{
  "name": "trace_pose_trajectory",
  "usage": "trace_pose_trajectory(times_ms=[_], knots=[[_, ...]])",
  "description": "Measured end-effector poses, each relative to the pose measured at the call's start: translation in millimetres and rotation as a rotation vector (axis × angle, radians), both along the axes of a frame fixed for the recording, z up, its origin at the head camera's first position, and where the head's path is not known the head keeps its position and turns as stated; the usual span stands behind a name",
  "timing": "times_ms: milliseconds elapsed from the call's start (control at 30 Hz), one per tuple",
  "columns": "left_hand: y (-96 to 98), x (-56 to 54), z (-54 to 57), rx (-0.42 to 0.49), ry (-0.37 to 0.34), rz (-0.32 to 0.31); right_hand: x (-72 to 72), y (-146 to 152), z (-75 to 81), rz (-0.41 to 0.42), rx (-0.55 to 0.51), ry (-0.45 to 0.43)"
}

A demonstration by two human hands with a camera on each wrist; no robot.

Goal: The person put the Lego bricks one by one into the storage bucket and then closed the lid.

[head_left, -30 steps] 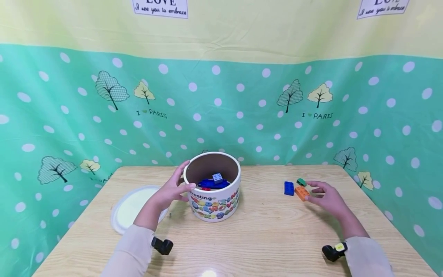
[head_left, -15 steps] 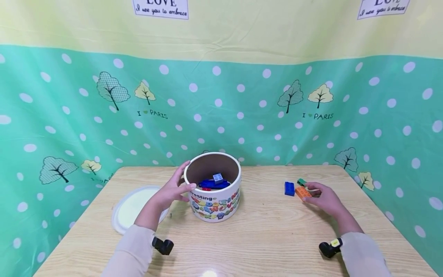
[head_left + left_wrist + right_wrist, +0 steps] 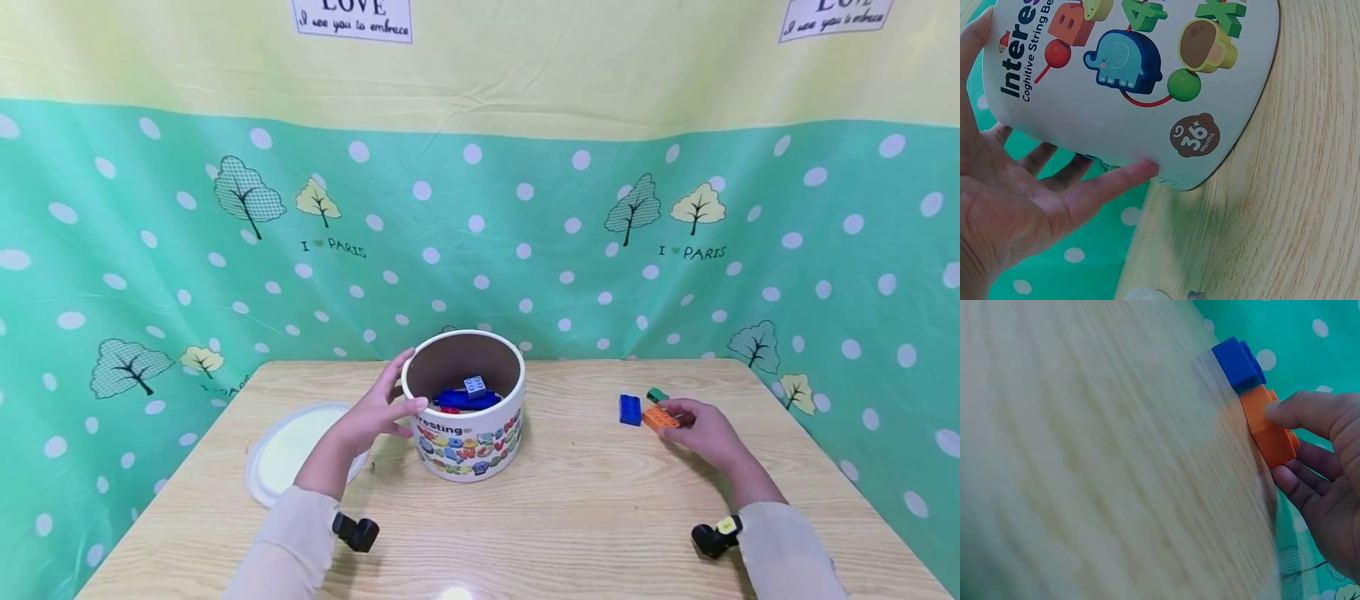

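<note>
A white round tub (image 3: 465, 446) with printed colourful letters stands on the table, its mouth facing up. My left hand (image 3: 375, 408) holds it from the left, thumb at the front of the rim and fingers round the far side. Inside lie blue pieces (image 3: 457, 400), a red piece (image 3: 450, 410) and a light blue-grey building block (image 3: 475, 386). On the right, my right hand (image 3: 708, 433) pinches an orange building block (image 3: 1266, 425) between thumb and fingers, low at the table surface. A blue building block (image 3: 630, 409) sits against its left end, and a green building block (image 3: 657, 395) just behind.
A white round lid (image 3: 285, 454) lies on the wooden table (image 3: 525, 533), partly behind the left forearm. Behind the table hangs a green and yellow curtain (image 3: 480, 208) with dots and trees, which also runs along both sides.
The right hand has moved slightly left and closed its thumb and fingers on the orange building block, which has turned a little. The left hand stays at the tub.
</note>
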State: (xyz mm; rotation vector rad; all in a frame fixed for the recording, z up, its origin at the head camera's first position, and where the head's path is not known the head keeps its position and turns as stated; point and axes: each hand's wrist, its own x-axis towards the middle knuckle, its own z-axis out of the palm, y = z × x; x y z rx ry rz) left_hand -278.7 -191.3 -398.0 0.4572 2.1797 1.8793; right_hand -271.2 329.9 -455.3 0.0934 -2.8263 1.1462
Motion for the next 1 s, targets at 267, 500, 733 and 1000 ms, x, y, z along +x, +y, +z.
trace_pose_trajectory(times_ms=[267,500,733,1000], knots=[[-0.3,1.2,1.2,-0.009,-0.002,0.003,7.2,0,4.1,0.019,0.016,0.011],[-0.1,1.3,2.2,-0.020,-0.006,0.002,10.9,-3,8.5,0.055,0.005,0.056],[1.1,1.3,4.8,-0.014,-0.004,0.001,14.5,-13,21.8,0.076,0.000,0.076],[0.3,1.0,4.0,-0.016,-0.010,0.001,14.5,-28,33.9,0.145,0.004,0.153]])
